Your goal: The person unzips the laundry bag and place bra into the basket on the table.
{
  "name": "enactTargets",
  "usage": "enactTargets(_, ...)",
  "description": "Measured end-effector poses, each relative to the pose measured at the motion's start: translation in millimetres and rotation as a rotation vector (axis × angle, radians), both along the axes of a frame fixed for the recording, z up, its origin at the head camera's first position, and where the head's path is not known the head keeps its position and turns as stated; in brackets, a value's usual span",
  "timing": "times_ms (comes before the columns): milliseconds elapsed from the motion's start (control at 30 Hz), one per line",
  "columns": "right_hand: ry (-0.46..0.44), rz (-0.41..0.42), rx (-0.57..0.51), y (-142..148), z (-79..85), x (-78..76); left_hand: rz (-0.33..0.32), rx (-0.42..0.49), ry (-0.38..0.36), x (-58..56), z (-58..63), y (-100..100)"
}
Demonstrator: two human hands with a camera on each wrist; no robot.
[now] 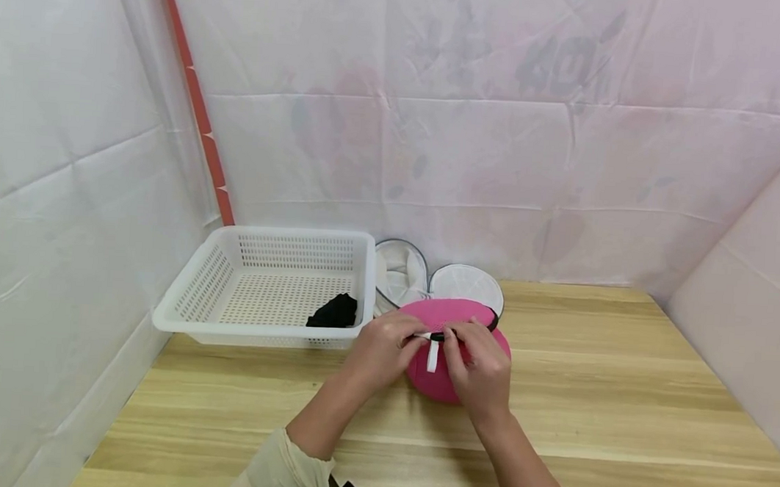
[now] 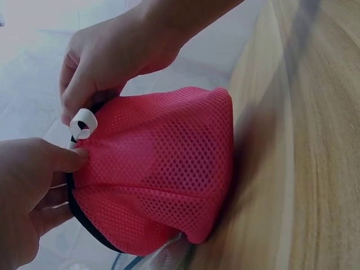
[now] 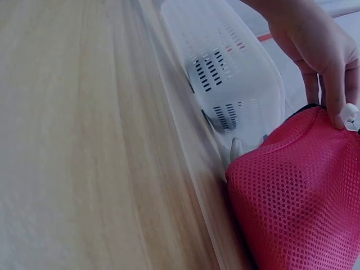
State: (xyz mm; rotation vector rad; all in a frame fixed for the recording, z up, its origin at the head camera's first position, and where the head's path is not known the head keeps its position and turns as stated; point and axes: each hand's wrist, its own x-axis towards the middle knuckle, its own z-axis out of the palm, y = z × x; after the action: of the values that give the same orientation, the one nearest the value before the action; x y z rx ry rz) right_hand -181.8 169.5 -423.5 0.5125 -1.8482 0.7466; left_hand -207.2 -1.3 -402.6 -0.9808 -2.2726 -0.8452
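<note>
A pink mesh laundry bag (image 1: 437, 382) with a black zipper edge and a small white loop (image 1: 432, 356) stands on the table in front of the person. At the left part of the zipper edge, the left hand (image 1: 384, 350) pinches the bag between thumb and fingers. The right hand (image 1: 481, 366) grips the same edge just right of the loop. In the left wrist view the mesh bag (image 2: 163, 157) bulges below both hands, its lower end close over the tabletop. From the right wrist, the left hand (image 3: 326, 62) shows at the bag's top; the right hand is out of that view.
At the back left stands a white perforated plastic basket (image 1: 262, 330) with a crumpled black cloth (image 1: 335, 312) inside. Two round white mesh bags (image 1: 402, 270) with dark rims sit between basket and pink bag. White sheeting (image 1: 434, 150) hangs behind the wooden table (image 1: 620, 403).
</note>
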Motion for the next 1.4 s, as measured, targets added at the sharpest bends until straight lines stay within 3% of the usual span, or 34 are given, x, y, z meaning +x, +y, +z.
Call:
enactTargets(167,0.016,0.002,0.025,-2,0.4,1.9,0.016,-0.038,0.012,5.7,3.9,0)
enactTargets(367,0.034,0.001,0.051,-5,1.1,3.5,0.007,-0.109,0.079,9.0,6.7,3)
enactTargets(600,0.077,-0.028,0.104,-7,-0.1,3.7,0.026,-0.114,0.131,9.5,7.9,3)
enactTargets(967,0.110,-0.028,0.135,-6,0.3,2.9,0.013,-0.056,0.091,8.3,5.1,1)
enactTargets(1167,0.102,-0.040,0.102,-1,1.2,2.1,0.006,-0.029,0.055,5.3,3.6,0)
enactTargets(1400,0.154,-0.034,0.082,5,3.0,-1.0,0.015,0.008,0.057,0.8,1.5,-2)
